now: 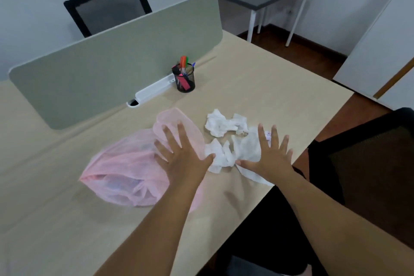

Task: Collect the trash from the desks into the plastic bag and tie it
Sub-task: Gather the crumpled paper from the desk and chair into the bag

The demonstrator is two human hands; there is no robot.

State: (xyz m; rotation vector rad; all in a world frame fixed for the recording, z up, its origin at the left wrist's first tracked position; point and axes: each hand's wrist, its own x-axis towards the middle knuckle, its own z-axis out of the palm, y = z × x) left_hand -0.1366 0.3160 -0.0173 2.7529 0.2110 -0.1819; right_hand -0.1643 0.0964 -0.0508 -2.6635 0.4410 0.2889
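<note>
**Bag pinned flat, tissues bracketed by two spread hands**

On the pale desk (67, 219), at nine o'clock from the hands, a thin pink plastic bag (125, 170) is seen lying slack on its side. Pale shapes show through the film, so some trash is judged to be inside already. Where its mouth lies cannot be told.

The left hand (183, 157) is laid palm-down on the bag's right-hand part, with the fingers straight and spread wide and nothing gripped. The film is probably being held down this way because so light a bag would slide or balloon when paper is pushed toward it.

At three o'clock from that hand, touching its thumb, a heap of crumpled white tissues (226, 152) is found. A second wad (220, 124) lies apart at twelve o'clock from the heap.

The right hand (271, 154) is spread over the heap's right side, fingers straight and wide, thumb toward the paper. Whether the palm presses the tissue or only covers it cannot be told. The heap is thus bracketed between both thumbs — a posture suited to sweeping it leftward.

Collection is judged unfinished, and the bag is not yet tied.

At twelve o'clock a mesh pen holder (184, 78) stands against the grey divider (112, 63); at three o'clock a black chair (369, 163) is drawn near the desk edge.
</note>
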